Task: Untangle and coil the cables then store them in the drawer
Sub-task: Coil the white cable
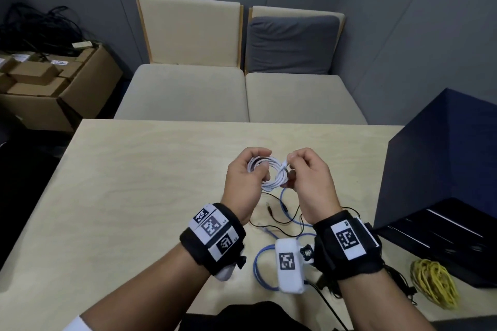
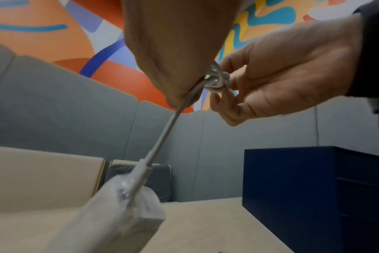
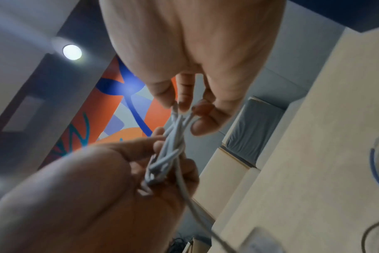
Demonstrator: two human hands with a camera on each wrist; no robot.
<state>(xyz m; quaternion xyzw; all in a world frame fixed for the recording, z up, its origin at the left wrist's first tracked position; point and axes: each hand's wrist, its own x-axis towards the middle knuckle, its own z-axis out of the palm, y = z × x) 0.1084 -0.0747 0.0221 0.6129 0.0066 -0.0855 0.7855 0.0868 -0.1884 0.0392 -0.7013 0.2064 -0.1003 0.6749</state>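
Coiling white cable (image 1: 271,173): left hand (image 1: 246,183) grips loops at 9 o'clock, right hand (image 1: 309,183) pinches wrap at 3. Next, prob.: tuck end, stow in drawer (image 1: 435,234).

- Left hand (image 1: 243,179): raised above the table, at 9 o'clock of the white cable coil (image 1: 270,173), fingers curled round its loops.
- Right hand (image 1: 309,180): raised at 3 o'clock of the coil, thumb and fingertips pinching the strands.
- Both forearms bare, wrists banded.
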